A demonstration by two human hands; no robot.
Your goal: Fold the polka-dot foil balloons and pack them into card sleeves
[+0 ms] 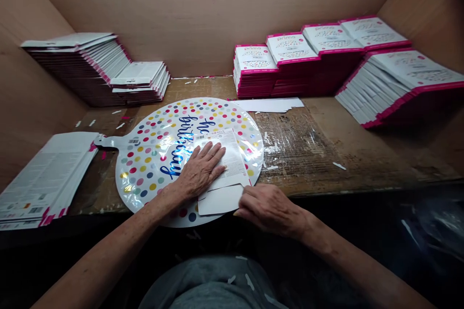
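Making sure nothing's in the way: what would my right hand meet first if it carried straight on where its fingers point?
The right hand would meet the white card flap first, touching or nearly at its fingertips; depth is unclear.

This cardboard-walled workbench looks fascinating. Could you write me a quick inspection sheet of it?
Surface: worn wooden bench top, partly covered by scuffed clear plastic film.
Job's things: dotted foil birthday balloon lying flat, with a white printed card on it.
Hands: left hand flat on the card; right hand at the card's folded lower flap.
Clutter: white paper scraps, a loose white card offcut.
Cables: nothing seen.
Surroundings: pink-edged packaged stacks back right, white stacks back left, cardboard walls.
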